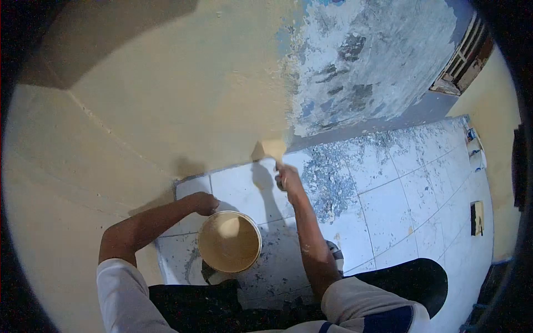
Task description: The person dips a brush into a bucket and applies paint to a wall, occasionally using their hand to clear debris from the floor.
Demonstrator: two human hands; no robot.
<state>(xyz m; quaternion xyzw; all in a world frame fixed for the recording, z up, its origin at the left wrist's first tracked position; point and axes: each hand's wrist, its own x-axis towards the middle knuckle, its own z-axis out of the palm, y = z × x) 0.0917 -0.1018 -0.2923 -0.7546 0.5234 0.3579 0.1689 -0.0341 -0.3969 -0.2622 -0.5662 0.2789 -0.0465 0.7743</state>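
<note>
My right hand (288,178) is closed round the handle of a wide paintbrush (273,149). Its cream-coated head lies against the bottom of the wall, just above the floor edge. My left hand (205,203) grips the upper rim of a round bucket (229,241); its fingers are partly hidden. Cream paint coats the inside of the bucket, which is between my arms above the tiles. The wall's cream-painted part (222,100) is in front and to the left, and a rough grey-blue scraped patch (377,61) adjoins it on the right.
Grey paint flakes (333,183) lie scattered over the white tiled floor (383,222), thickest right of my right hand. A dark-and-tan block-shaped object (477,218) rests farther right. A white container (475,152) stands near the right wall. Above it is a barred window (463,55).
</note>
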